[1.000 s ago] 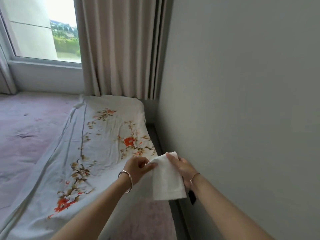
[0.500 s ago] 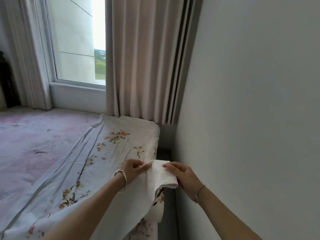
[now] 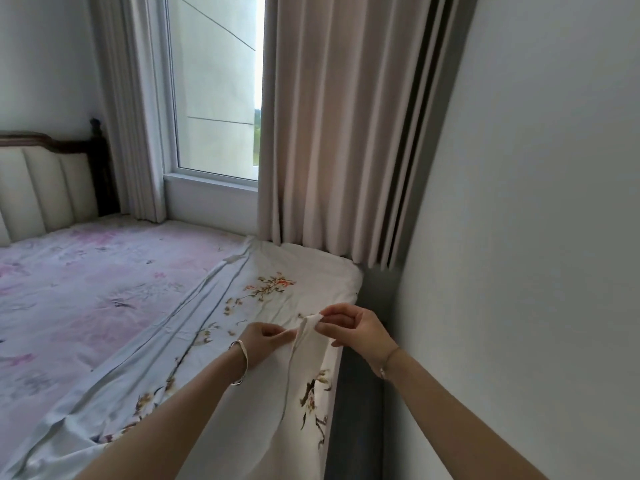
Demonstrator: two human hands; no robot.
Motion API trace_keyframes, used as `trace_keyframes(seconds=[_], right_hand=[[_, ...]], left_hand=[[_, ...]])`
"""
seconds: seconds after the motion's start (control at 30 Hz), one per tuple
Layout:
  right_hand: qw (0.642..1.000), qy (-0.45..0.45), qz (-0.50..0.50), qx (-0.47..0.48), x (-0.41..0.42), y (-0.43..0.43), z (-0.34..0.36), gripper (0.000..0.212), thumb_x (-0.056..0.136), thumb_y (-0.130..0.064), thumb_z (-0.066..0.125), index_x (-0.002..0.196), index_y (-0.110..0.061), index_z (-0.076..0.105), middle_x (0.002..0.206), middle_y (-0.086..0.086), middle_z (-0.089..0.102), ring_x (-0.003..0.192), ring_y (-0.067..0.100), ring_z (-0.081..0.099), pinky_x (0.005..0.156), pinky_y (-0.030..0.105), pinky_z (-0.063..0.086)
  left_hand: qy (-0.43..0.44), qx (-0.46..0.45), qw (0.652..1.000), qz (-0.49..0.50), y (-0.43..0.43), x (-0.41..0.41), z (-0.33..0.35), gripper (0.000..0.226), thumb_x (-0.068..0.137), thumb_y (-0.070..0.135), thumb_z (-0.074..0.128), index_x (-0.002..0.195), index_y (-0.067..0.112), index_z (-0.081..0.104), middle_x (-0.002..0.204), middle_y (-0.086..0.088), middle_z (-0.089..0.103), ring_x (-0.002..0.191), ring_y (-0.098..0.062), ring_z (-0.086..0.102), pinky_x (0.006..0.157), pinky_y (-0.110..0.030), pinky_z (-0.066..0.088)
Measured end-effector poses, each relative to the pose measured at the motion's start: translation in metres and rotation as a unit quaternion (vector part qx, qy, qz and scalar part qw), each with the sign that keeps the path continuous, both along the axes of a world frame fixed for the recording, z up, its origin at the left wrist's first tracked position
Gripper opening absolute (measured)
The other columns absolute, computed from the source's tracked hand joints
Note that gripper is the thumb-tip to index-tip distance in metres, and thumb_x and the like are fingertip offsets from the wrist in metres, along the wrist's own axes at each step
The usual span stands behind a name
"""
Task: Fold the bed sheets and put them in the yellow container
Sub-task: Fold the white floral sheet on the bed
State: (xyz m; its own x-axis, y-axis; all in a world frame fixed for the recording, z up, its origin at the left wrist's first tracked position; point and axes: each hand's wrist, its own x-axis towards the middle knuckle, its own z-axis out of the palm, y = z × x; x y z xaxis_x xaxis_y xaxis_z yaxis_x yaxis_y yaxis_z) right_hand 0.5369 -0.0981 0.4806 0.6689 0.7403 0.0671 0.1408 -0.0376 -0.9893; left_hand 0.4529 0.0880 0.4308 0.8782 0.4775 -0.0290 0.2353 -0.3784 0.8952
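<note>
Close together, my left hand and right hand each pinch the raised corner of the white cotton bed sheet with orange flowers. It lies spread ahead and left of them over the pink-patterned mattress. Beyond my hands hangs a beige pleated curtain, and a plain grey wall stands to their right.

The white, flower-printed bed sheet lies spread lengthwise along the right edge of the bed, its near corner raised and creased.
</note>
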Motion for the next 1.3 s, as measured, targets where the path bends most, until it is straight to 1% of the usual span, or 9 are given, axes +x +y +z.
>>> trace_keyframes(seconds=[0.2, 0.37, 0.47, 0.57, 0.63, 0.73, 0.93, 1.13, 1.3], right_hand=[[0.992, -0.096, -0.077, -0.013, 0.051, 0.04, 0.013, 0.022, 0.071, -0.028, 0.08, 0.082, -0.012, 0.068, 0.074, -0.001, 0.068, 0.069, 0.006, 0.063, 0.068, 0.019, 0.052], [0.989, -0.046, -0.137, -0.012, 0.105, 0.068, 0.021, 0.017, 0.076, -0.027, 0.077, 0.079, -0.016, 0.064, 0.08, 0.001, 0.064, 0.074, 0.012, 0.061, 0.076, 0.029, 0.057], [0.993, -0.037, -0.112, -0.02, 0.128, 0.082, 0.02, 0.013, 0.081, -0.019, 0.072, 0.083, -0.012, 0.06, 0.077, 0.002, 0.066, 0.068, 0.011, 0.064, 0.061, 0.02, 0.055], [0.993, -0.066, -0.094, -0.017, 0.152, 0.102, 0.014, 0.012, 0.083, -0.017, 0.069, 0.085, -0.01, 0.059, 0.079, 0.008, 0.069, 0.072, 0.016, 0.067, 0.061, 0.019, 0.055], [0.992, -0.078, -0.096, -0.008, 0.172, 0.117, 0.006, 0.012, 0.083, -0.016, 0.07, 0.084, -0.01, 0.06, 0.077, 0.008, 0.07, 0.07, 0.016, 0.067, 0.061, 0.018, 0.055], [0.989, -0.081, -0.126, 0.021, 0.205, 0.134, -0.006, 0.013, 0.081, -0.018, 0.071, 0.083, -0.011, 0.06, 0.078, 0.008, 0.07, 0.073, 0.017, 0.067, 0.062, 0.018, 0.055], [0.981, -0.01, -0.187, 0.048, 0.32, 0.164, -0.018, 0.016, 0.081, -0.023, 0.072, 0.088, -0.012, 0.061, 0.085, 0.006, 0.068, 0.084, 0.02, 0.065, 0.071, 0.025, 0.056], [0.984, 0.093, -0.154, -0.001, 0.45, 0.185, -0.037, 0.02, 0.081, -0.023, 0.072, 0.092, -0.012, 0.059, 0.091, 0.005, 0.065, 0.085, 0.016, 0.062, 0.067, 0.021, 0.051], [0.976, 0.2, -0.089, 0.005, 0.539, 0.194, -0.038, 0.035, 0.08, -0.022, 0.072, 0.112, -0.013, 0.061, 0.108, 0.007, 0.067, 0.097, 0.018, 0.065, 0.073, 0.023, 0.054]], left_hand=[[0.071, 0.029, 0.993, -0.086, 0.026, 0.062, 0.009, 0.023, 0.089, 0.023, 0.057, 0.07, 0.023, 0.069, 0.077, 0.001, 0.062, 0.077, -0.012, 0.055, 0.079, -0.027, 0.048], [0.094, -0.008, 0.985, -0.146, 0.055, 0.092, 0.008, 0.03, 0.084, 0.017, 0.057, 0.063, 0.032, 0.072, 0.085, 0.003, 0.069, 0.092, -0.018, 0.063, 0.093, -0.037, 0.051], [0.091, -0.044, 0.986, -0.135, 0.075, 0.104, -0.004, 0.026, 0.09, 0.044, 0.056, 0.083, 0.027, 0.075, 0.1, -0.002, 0.071, 0.1, -0.02, 0.064, 0.097, -0.04, 0.048], [0.055, -0.161, 0.976, -0.137, 0.086, 0.119, -0.005, 0.059, 0.087, 0.071, 0.028, 0.1, 0.03, 0.068, 0.109, 0.009, 0.067, 0.106, -0.009, 0.059, 0.1, -0.028, 0.044], [0.02, -0.187, 0.974, -0.13, 0.092, 0.134, -0.005, 0.057, 0.08, 0.076, 0.037, 0.097, 0.032, 0.068, 0.111, 0.008, 0.067, 0.106, -0.009, 0.06, 0.098, -0.03, 0.045], [-0.014, -0.08, 0.991, -0.103, 0.101, 0.154, -0.013, 0.048, 0.066, 0.064, 0.069, 0.086, 0.021, 0.073, 0.093, -0.002, 0.071, 0.087, -0.014, 0.067, 0.087, -0.033, 0.054], [0.002, -0.014, 0.999, -0.05, 0.128, 0.23, -0.043, 0.05, 0.082, 0.056, 0.055, 0.089, 0.008, 0.065, 0.085, -0.008, 0.066, 0.076, -0.025, 0.062, 0.08, -0.033, 0.053], [-0.07, -0.044, 0.991, 0.101, 0.165, 0.375, -0.023, 0.031, 0.094, 0.029, 0.054, 0.077, 0.005, 0.063, 0.067, 0.0, 0.052, 0.061, -0.01, 0.046, 0.054, -0.014, 0.037], [-0.063, -0.004, 0.994, 0.084, 0.198, 0.479, 0.013, 0.035, 0.09, 0.032, 0.06, 0.062, 0.016, 0.047, 0.053, 0.008, 0.037, 0.046, -0.002, 0.032, 0.043, -0.015, 0.026]])
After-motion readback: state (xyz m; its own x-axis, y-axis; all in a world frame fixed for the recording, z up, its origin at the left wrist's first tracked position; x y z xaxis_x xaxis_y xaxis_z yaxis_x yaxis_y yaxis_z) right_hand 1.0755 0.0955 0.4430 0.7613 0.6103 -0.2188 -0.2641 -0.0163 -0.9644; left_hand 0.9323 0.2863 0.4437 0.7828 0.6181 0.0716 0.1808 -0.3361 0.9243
